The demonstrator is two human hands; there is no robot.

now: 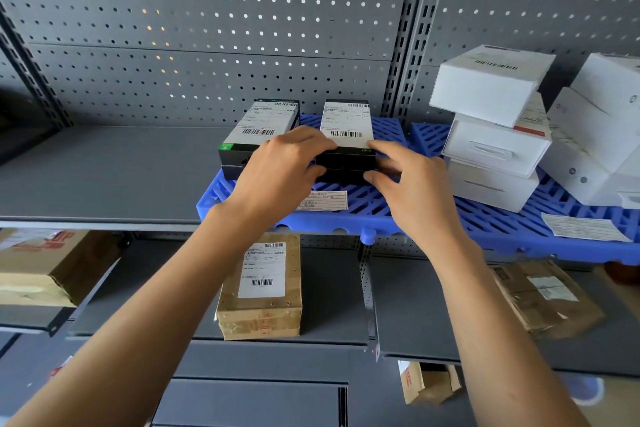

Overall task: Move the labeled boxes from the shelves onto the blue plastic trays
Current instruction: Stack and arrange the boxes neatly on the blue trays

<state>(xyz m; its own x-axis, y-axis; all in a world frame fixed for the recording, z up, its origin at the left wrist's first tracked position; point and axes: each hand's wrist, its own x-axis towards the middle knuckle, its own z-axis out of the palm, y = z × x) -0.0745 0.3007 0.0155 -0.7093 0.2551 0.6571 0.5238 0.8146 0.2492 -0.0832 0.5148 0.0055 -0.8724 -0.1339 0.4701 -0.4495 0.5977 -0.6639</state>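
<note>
A black box with a white barcode label (347,130) lies on the blue plastic tray (374,211) on the upper shelf. My left hand (277,173) grips its front left corner, and my right hand (412,184) grips its front right corner. A second black labeled box (263,128) lies just to the left on the same tray, touching or nearly touching the first. A brown cardboard labeled box (263,284) sits on the shelf below, between my forearms.
A stack of white boxes (491,128) stands on the tray at right, with more white boxes (602,135) beyond. Brown parcels lie on the lower shelves at left (45,267) and at right (543,295). Grey pegboard backs the shelves.
</note>
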